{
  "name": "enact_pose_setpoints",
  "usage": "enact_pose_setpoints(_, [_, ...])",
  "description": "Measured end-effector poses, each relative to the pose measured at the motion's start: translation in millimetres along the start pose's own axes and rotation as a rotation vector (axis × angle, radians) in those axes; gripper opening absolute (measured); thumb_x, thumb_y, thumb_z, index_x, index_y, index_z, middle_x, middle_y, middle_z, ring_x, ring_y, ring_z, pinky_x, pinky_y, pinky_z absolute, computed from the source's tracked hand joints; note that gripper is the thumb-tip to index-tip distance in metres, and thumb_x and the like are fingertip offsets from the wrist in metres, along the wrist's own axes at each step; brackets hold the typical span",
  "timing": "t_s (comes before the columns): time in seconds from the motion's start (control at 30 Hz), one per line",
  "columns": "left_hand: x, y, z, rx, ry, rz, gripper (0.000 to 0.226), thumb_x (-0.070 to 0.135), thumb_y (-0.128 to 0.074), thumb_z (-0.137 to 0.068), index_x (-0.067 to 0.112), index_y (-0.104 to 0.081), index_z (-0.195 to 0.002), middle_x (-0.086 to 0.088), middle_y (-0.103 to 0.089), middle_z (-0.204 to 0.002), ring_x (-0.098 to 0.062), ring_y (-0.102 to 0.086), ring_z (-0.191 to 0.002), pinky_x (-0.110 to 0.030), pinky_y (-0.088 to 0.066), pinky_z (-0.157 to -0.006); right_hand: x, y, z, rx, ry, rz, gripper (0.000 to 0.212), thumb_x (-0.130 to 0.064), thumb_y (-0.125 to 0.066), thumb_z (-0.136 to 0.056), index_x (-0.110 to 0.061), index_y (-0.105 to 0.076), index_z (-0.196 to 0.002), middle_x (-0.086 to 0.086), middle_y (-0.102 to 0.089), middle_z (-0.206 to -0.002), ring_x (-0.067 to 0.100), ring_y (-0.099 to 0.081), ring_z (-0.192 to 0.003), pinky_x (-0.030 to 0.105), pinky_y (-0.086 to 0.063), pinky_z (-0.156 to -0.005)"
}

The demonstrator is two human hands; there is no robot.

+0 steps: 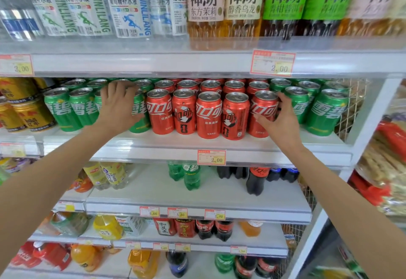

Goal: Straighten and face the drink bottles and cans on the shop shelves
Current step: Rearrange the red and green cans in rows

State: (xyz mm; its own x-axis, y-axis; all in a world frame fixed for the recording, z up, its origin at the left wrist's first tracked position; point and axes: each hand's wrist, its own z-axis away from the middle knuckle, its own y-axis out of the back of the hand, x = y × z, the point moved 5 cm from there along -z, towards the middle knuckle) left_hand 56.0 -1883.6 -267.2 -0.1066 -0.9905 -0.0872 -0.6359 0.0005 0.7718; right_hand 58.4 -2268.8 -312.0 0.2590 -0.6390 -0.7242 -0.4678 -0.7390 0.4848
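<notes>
— Where both hands reach the middle shelf (pixel 153 146), gripping what?
— Left hand (pixel 119 105): fingers spread over green cans (pixel 62 108). Right hand (pixel 280 116): curled round the end red can (pixel 262 112).

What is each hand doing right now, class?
Left hand: open, fingers spread, lying over the front green cans.
Right hand: wrapped around the rightmost front red cola can.
</notes>
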Motion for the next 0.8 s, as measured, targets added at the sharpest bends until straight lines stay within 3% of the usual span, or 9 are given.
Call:
enact_pose_setpoints(0.1, [35.1, 17.1, 8.2, 0.195, -0.129, 0.089, 0.041, 0.013, -0.052, -0.07, 0.002, -0.056, -0.11, -0.019, -0.057, -0.11, -0.034, -0.044, -0.098, -0.043, -0.031, -0.081, -1.0, -7.0, -2.3, -0.024, -0.064, -0.039, 0.084, -0.031, -0.078, -0.071, -0.013, -0.031, -0.138, 0.01, -0.053, -0.133, 0.029, -0.053, -0.119, 0.042, -0.043, -0.098])
enact_pose_setpoints(0.2, [83.7, 25.8, 12.4, 0.218, -0.344, 0.231, 0.035, 0.018, -0.049, -0.077, 0.005, -0.056, -0.109, -0.012, -0.06, -0.11, -0.028, -0.044, -0.101, -0.038, -0.032, -0.082, -3.3, -3.7, -0.7, 0.04, -0.096, -0.051, 0.08, -0.028, -0.081, -0.068, -0.011, -0.037, -0.133, 0.01, -0.057, -0.128, 0.028, -0.056, -0.114, 0.035, -0.043, -0.094])
enact_pose_setpoints(0.3, [126.8, 22.4, 8.2, 0.141, -0.446, 0.305, 0.045, 0.034, -0.053, -0.081, 0.007, -0.055, -0.117, -0.01, -0.058, -0.116, -0.022, -0.041, -0.107, -0.033, -0.029, -0.088, -3.1, 11.2, 5.6, 0.115, -0.101, -0.069, 0.079, -0.028, -0.08, -0.068, -0.012, -0.038, -0.133, 0.009, -0.059, -0.125, 0.024, -0.058, -0.11, 0.029, -0.043, -0.09])
enact_pose_setpoints(0.43, [169.1, 15.9, -11.3, 0.075, -0.46, 0.269, 0.069, 0.053, -0.053, -0.077, 0.006, -0.05, -0.126, -0.013, -0.056, -0.12, -0.025, -0.04, -0.111, -0.033, -0.024, -0.093, 0.9, 44.9, 12.8, 0.19, -0.08, -0.06, 0.08, -0.025, -0.08, -0.069, -0.013, -0.036, -0.135, 0.009, -0.058, -0.125, 0.022, -0.058, -0.108, 0.032, -0.045, -0.094])
enact_pose_setpoints(0.53, [191.8, 9.2, -30.8, -0.053, -0.411, 0.193, 0.081, 0.057, -0.063, -0.074, 0.007, -0.042, -0.134, -0.015, -0.052, -0.128, -0.031, -0.04, -0.12, -0.038, -0.021, -0.099, 7.8, 68.0, 18.5, 0.212, -0.094, -0.064, 0.078, -0.023, -0.079, -0.071, -0.013, -0.036, -0.135, 0.007, -0.056, -0.125, 0.017, -0.055, -0.103, 0.029, -0.043, -0.091])
enact_pose_setpoints(0.67, [209.5, -6.1, -49.3, -0.249, -0.408, 0.002, 0.089, 0.065, -0.06, -0.072, 0.013, -0.032, -0.139, -0.014, -0.047, -0.134, -0.03, -0.035, -0.125, -0.043, -0.022, -0.102, 20.0, 89.1, 27.0, 0.24, -0.124, -0.1, 0.077, -0.023, -0.078, -0.072, -0.013, -0.035, -0.135, 0.008, -0.055, -0.126, 0.013, -0.051, -0.101, 0.028, -0.042, -0.091])
enact_pose_setpoints(0.8, [215.5, -8.0, -59.8, -0.331, -0.38, 0.056, 0.093, 0.063, -0.067, -0.066, 0.017, -0.031, -0.138, -0.013, -0.047, -0.135, -0.031, -0.036, -0.125, -0.045, -0.023, -0.102, 27.6, 104.1, 32.0, 0.252, -0.128, -0.091, 0.078, -0.023, -0.078, -0.073, -0.013, -0.034, -0.137, 0.008, -0.053, -0.128, 0.015, -0.052, -0.104, 0.025, -0.04, -0.089])
